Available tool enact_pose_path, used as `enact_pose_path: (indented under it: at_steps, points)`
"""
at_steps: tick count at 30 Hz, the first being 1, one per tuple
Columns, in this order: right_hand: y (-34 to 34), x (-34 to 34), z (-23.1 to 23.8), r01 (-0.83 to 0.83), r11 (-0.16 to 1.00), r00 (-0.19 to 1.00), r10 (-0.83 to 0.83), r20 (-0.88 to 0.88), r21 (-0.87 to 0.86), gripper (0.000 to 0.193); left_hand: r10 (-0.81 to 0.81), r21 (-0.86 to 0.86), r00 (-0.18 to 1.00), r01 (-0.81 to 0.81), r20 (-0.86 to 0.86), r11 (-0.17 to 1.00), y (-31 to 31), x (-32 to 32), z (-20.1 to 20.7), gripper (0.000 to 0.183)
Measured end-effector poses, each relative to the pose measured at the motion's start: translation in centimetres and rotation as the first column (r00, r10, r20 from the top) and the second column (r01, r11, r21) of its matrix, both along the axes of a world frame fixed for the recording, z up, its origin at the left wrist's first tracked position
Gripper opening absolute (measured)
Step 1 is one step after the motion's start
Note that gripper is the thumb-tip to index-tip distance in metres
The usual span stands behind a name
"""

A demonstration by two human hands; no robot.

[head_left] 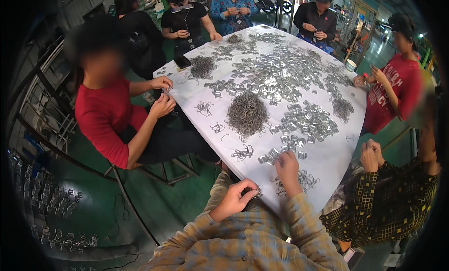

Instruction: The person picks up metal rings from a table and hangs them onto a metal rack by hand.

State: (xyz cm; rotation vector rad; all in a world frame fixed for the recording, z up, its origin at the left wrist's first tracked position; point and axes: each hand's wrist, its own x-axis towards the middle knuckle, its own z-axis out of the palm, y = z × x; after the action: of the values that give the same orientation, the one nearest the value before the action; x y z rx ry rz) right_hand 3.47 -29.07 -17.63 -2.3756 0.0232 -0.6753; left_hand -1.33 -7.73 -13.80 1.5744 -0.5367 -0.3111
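Worktop (pixel 339 149): white, ahead of both grips; its near edge runs beside the left grip, so a slip could drop a part to the green floor (pixel 105 196).
Shiny metal pieces (pixel 306 123): heaped beyond the right grip; loosely stacked, they might slide if nudged.
Hook heap (pixel 248 114): ahead-left of the right grip; tangled wires could drag together.
Right grip (pixel 287 170): fingertips at the nearest pieces; any hold is hidden.
Left grip (pixel 238 198): pinching a small metal part (pixel 257 193).
Loose hooks (pixel 306 181): beside the right grip; might snag the sleeve (pixel 306 215).

On the table (pixel 191 91), 1 heap of wire hooks (pixel 248 114) lies left of a pile of metal pieces (pixel 308 122); a phone (pixel 182 62) lies behind both, near the left edge.
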Motion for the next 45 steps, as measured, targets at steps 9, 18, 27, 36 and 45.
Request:
enact_pose_path:
  at_steps: [9, 18, 27, 36, 45]
  points:
    - [1.1, -4.8, 3.9, -0.141, 0.654, 0.914, 0.374, -0.157, 0.743, 0.012, -0.008, 0.003, 0.998, 0.008, 0.056, 1.0, -0.7, 0.1, -0.4, 0.007]
    - [1.7, -7.2, 5.4, -0.229, 0.72, 0.891, 0.426, -0.156, 0.656, 0.016, 0.039, 0.039, 0.985, -0.047, 0.169, 0.998, -1.2, 0.0, 0.7, 0.007]
    - [2.0, -8.4, 5.9, -0.108, 0.549, 0.798, 0.546, -0.257, 0.829, 0.015, 0.066, 0.121, 0.97, -0.096, 0.233, 0.988, -1.2, -0.4, 0.1, 0.008]
    - [2.8, -9.5, 5.1, -0.06, 0.535, 0.821, 0.507, -0.263, 0.843, 0.015, -0.044, 0.282, 0.869, -0.111, 0.493, 0.953, -0.7, 0.1, 0.1, 0.014]
    - [4.0, -12.4, 4.4, -0.112, 0.755, 0.905, 0.346, -0.247, 0.647, 0.015, -0.166, 0.339, 0.976, 0.108, 0.145, 0.935, -1.8, 4.2, -1.7, 0.011]
